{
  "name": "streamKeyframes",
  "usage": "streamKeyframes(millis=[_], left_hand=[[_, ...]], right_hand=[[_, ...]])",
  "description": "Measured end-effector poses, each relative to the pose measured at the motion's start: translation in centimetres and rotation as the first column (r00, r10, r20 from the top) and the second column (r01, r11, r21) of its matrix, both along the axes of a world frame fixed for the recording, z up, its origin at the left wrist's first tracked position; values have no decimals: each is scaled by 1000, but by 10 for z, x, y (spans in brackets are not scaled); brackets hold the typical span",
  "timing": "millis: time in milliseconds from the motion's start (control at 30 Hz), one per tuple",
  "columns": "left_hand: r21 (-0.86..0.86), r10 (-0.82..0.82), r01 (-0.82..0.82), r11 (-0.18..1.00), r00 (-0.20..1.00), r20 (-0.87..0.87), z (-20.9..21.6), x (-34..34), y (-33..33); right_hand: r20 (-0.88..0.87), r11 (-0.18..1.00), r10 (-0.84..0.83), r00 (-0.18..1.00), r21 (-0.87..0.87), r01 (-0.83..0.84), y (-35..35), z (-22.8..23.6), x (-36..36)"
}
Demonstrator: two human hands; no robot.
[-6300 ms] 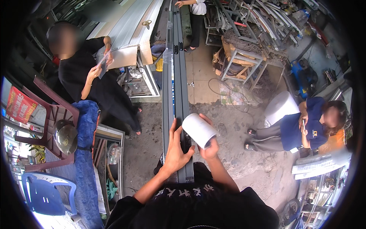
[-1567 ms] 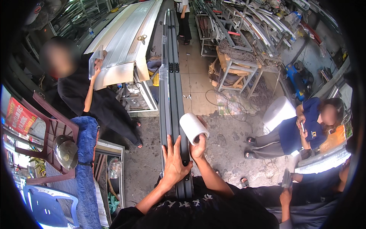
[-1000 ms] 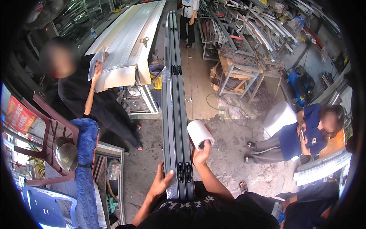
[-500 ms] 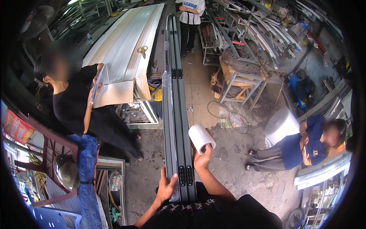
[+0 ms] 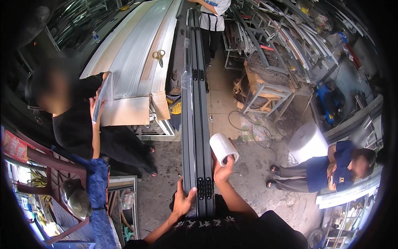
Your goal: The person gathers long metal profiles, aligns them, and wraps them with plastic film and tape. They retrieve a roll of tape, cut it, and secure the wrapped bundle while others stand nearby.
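A long bundle of dark grey metal profiles (image 5: 189, 133) runs lengthwise away from my body, with clear film along part of its left side. My left hand (image 5: 183, 202) is closed around the left side of the bundle's near end, thumb on top. Black slotted fittings (image 5: 204, 189) sit on the profiles just right of that thumb. On the other side, my right hand (image 5: 223, 171) grips a roll of clear-white wrapping film (image 5: 221, 145), with fingers at its open core. That roll is beside the bundle's right edge.
At left, a person in black (image 5: 83, 128) handles a clear sheet by a stack of pale panels (image 5: 137, 54) with scissors (image 5: 158, 57) on it. Another person (image 5: 336, 166) stands right, near a large white roll (image 5: 306, 143). Someone in white (image 5: 211, 18) stands at the far end. A cable coil (image 5: 267, 66) rests on a rack.
The whole view has shifted slightly, moving the bundle a little rightward in the picture. Both my hands keep their holds. The person at left has moved a hand along the clear sheet.
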State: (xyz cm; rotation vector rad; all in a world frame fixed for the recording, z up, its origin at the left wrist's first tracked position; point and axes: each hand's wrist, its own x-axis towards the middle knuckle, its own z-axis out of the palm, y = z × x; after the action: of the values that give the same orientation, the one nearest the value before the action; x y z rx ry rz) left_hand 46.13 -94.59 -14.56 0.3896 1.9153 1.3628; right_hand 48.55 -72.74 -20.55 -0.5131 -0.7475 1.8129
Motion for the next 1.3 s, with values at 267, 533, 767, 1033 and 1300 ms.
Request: streamKeyframes(millis=[267,533,767,1033,1300], left_hand=[[56,19,-18,998,1000,-12,-8,-57,37],[57,27,-27,998,1000,12,-6,-107,79],[76,27,-34,997,996,80,1,-116,89],[28,-27,26,999,998,56,-1,-117,82],[345,315,-472,811,850,421,-28,-78,32]], right_hand=[[19,1000,-13,1000,-8,13,37,-11,-57],[-14,1000,-11,1000,28,11,79,-6,-110],[63,996,-79,995,-35,81,79,-7,-113],[76,995,79,994,-73,-74,93,0,-100],[-32,884,440,898,-160,-439,170,24,-78]])
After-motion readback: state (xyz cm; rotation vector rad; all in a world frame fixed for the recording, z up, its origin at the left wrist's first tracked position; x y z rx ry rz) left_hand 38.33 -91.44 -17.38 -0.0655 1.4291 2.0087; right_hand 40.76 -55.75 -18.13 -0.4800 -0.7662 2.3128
